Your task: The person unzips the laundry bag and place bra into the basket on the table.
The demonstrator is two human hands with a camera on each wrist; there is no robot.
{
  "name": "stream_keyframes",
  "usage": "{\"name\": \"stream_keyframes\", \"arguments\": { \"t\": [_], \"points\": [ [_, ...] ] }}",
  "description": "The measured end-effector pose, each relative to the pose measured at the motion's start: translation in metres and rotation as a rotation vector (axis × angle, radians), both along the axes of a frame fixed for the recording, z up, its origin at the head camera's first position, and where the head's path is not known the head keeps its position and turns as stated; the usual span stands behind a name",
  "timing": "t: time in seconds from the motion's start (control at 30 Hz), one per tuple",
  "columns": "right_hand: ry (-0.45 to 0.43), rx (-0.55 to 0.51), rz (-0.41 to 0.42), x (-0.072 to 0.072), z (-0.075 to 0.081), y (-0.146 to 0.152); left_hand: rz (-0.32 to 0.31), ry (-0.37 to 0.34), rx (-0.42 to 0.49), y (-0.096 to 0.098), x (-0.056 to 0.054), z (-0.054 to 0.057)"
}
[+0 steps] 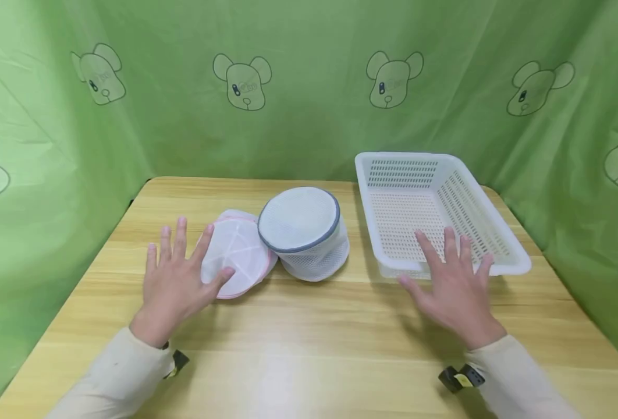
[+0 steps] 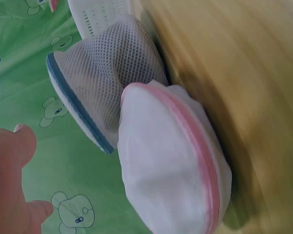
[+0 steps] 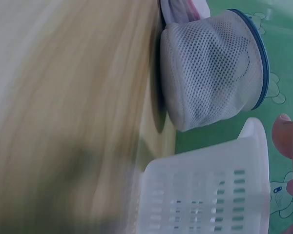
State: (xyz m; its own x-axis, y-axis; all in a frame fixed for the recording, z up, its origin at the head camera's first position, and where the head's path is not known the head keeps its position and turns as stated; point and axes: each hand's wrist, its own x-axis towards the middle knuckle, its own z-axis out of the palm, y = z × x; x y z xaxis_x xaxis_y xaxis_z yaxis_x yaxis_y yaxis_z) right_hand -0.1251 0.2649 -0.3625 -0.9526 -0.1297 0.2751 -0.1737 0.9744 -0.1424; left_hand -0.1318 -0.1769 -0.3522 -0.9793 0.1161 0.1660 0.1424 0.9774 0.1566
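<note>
My left hand is spread out with straight fingers over the table, its thumb overlapping a white mesh laundry bag with pink trim. Beside that bag stands a round mesh laundry bag with blue-grey trim, its flat top tilted; the two overlap in the head view. On the right, my right hand has its fingers fanned out over the near rim of a white plastic basket. Neither hand holds anything. The left wrist view shows the pink-trimmed bag lying against the blue-trimmed one.
All of it stands on a wood-grain table. A green curtain with printed mouse heads hangs behind and at both sides. The basket has slotted walls and reaches to the table's back right. A dark strap sits at the right wrist.
</note>
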Motion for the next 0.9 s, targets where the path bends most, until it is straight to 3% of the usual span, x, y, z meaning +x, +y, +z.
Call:
{"name": "stream_keyframes", "arguments": {
  "t": [0.27,0.47,0.77,0.9],
  "points": [
    [0.007,-0.058,0.046,-0.009,0.002,-0.017,-0.034,-0.024,0.038,0.013,-0.004,-0.002],
    [0.018,-0.095,0.079,-0.023,0.001,-0.028,-0.098,-0.016,0.151,0.024,-0.006,-0.002],
    [0.002,-0.170,0.119,-0.035,0.004,-0.044,-0.160,-0.083,0.348,0.036,-0.012,-0.004],
    [-0.002,-0.206,0.144,-0.041,0.007,-0.052,-0.197,-0.073,0.399,0.041,-0.014,-0.003]
  ]
}}
